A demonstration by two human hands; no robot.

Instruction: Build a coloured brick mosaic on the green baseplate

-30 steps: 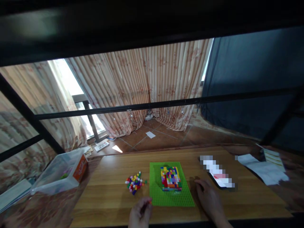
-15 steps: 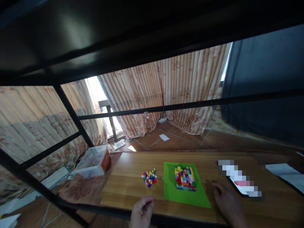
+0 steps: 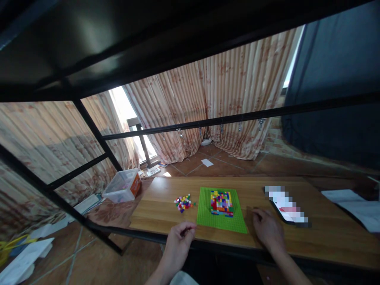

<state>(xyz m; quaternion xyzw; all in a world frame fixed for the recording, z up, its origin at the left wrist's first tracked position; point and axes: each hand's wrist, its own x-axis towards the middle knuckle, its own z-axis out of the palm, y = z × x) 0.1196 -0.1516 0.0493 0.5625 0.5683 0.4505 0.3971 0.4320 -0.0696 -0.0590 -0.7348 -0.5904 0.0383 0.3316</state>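
Note:
My left hand (image 3: 179,236) hovers at the near edge of the wooden table (image 3: 311,233), thumb and fingers pinched together on what looks like a tiny brick, too small to make out. Just right of it lies a green baseplate (image 3: 208,217) carrying a flat multicoloured brick block (image 3: 221,202). A small pile of loose coloured bricks (image 3: 184,203) sits left of the plate. My right hand (image 3: 267,230) rests palm down on the table to the right of the plate, holding nothing.
A phone (image 3: 286,209) lies right of my right hand, with papers (image 3: 356,204) further right. A clear plastic box (image 3: 123,186) stands off the table's left end. Black metal frame bars (image 3: 89,130) cross overhead and on the left. Papers litter the tiled floor.
The view has pulled back and tilted, so the table looks smaller and farther away. Both hands have drawn back to the near edge. The left hand stays pinched and the right stays flat.

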